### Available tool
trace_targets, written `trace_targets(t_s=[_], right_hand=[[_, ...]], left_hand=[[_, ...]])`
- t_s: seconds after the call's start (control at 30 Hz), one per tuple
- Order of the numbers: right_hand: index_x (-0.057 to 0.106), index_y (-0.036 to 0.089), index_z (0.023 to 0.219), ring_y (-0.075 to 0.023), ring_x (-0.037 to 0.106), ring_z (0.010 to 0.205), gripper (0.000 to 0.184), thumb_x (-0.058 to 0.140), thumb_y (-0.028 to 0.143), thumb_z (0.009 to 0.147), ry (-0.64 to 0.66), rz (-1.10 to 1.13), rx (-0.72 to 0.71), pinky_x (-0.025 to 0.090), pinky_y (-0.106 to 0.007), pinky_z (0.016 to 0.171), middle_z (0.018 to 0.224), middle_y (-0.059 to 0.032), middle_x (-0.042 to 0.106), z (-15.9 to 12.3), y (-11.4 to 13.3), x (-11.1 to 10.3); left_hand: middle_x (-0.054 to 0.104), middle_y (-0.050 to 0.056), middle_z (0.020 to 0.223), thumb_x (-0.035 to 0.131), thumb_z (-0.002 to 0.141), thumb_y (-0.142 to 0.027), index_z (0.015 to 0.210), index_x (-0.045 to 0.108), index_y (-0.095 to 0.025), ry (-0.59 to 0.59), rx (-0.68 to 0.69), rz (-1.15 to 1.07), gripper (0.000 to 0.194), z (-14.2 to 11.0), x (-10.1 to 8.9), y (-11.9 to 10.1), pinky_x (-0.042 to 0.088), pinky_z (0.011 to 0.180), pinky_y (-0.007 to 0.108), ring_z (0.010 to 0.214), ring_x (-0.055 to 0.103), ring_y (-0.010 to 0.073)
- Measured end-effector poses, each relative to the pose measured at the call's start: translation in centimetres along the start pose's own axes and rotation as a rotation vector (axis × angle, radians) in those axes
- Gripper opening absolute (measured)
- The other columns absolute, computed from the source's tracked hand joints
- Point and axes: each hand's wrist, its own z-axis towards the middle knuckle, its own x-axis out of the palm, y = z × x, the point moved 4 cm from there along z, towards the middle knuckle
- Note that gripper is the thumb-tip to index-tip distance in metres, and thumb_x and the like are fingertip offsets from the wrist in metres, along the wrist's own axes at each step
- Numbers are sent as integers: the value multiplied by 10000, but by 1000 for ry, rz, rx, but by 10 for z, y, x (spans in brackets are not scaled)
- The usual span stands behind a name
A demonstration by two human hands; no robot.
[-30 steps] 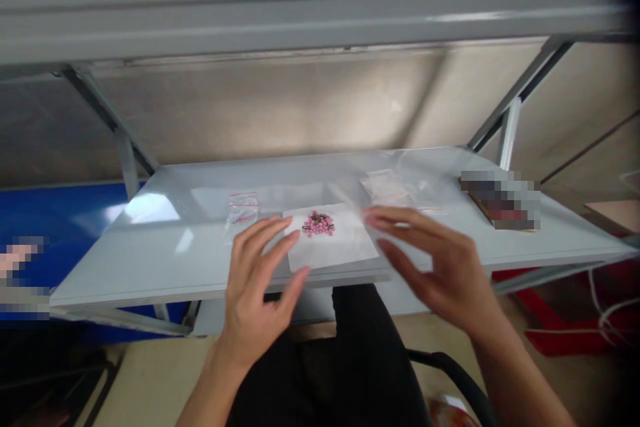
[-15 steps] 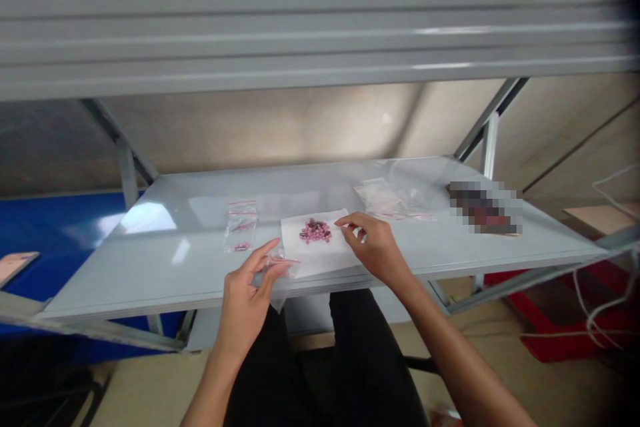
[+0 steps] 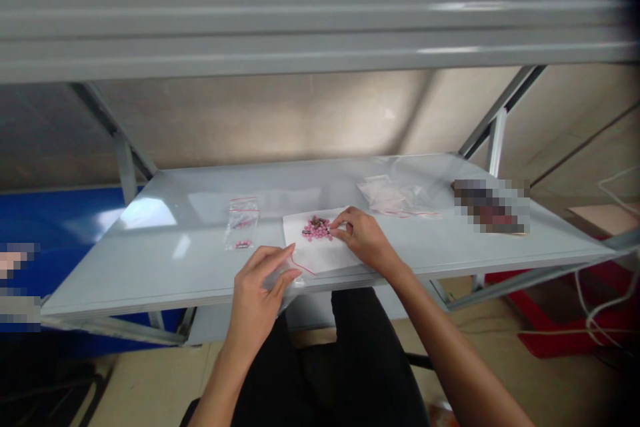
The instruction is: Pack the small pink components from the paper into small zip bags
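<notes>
My left hand [image 3: 257, 297] holds a small clear zip bag [image 3: 295, 275] with red stripes by its fingertips, at the near edge of a white paper sheet [image 3: 313, 255]. On that sheet lies a small heap of pink beads [image 3: 316, 229] with some dark pieces among them. My right hand [image 3: 363, 240] rests on the sheet, its fingertips pressed together at the heap's right side. I cannot tell whether those fingers hold a bead.
The paper lies on a pale grey shelf [image 3: 165, 260]. On the shelf are another small zip bag [image 3: 242, 223] holding pink items, a pile of clear bags [image 3: 390, 195], and a pixelated object [image 3: 493, 205]. A grey shelf [image 3: 300, 13] runs overhead.
My left hand has picked up the small zip bag and brought it near the paper. My right hand has moved in from the right, and its fingertips now reach the bead heap.
</notes>
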Motion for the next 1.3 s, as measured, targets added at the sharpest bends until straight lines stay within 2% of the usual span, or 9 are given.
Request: trace_targets(t_s=[0.33,0.47,0.53,0.63,0.8,0.93,1.1,1.2,1.3], right_hand=[[753,175,806,-133,527,636,32,779,194,807,-18,36,11,437,-296,703,805,-17,588,0,1,-4],[737,188,866,-146,587,664,66,733,254,874,-94,243,-5,464,-283,664,828,-31,662,-17,24,-20],[728,200,898,-151,613,679,98,721,298,903,-16,369,-35,480,-268,641,820,-26,698,-32,42,-26],[737,208,903,-143,614,701,51,704,241,922,120,385,-145,480,-250,629,836,-22,710,-54,71,-30],[775,214,925,-140,651,784,142,646,161,953,161,410,-299,487,-245,689,946,-47,744,-67,92,-33],[785,233,988,-127,647,684,154,639,193,959,165,402,-257,471,-232,625,904,-19,773,-58,75,-36],[766,194,920,-153,644,652,97,672,171,914,-122,159,-63,475,-268,665,848,-27,778,-36,23,-39],[751,193,908,-167,665,689,46,720,170,883,-134,17,-77,481,-283,701,906,-41,779,-27,8,-26],[742,203,924,-185,696,783,40,747,224,890,-122,-49,-137,491,-287,732,956,-46,763,-23,6,-14]], left_hand=[[698,55,990,731,908,-226,1271,730,-262,32,16,25,364,-9,13,8,530,827,298,903,669,178],[688,48,990,723,913,-200,1270,729,-254,-8,47,18,361,-10,15,6,540,809,277,878,676,161],[683,40,980,718,911,-172,1278,723,-257,-22,72,6,376,-11,18,1,545,787,260,844,674,146],[679,38,986,711,907,-132,1301,707,-258,1,125,-26,414,-12,26,-9,551,766,236,822,674,131],[682,48,1001,702,912,-121,1313,699,-244,49,168,-66,419,-16,38,-18,567,767,223,830,694,134],[686,47,996,712,912,-154,1296,711,-250,31,156,-27,396,-16,36,-12,574,759,223,824,699,138],[692,53,1043,716,919,-223,1306,706,-278,28,128,46,391,-15,27,-5,585,794,257,840,696,151],[700,54,1004,715,921,-265,1271,729,-263,7,107,59,350,-14,23,-7,585,776,265,849,694,166],[708,49,991,711,923,-264,1220,753,-257,-1,88,62,299,-12,22,-9,577,786,268,870,694,173]])
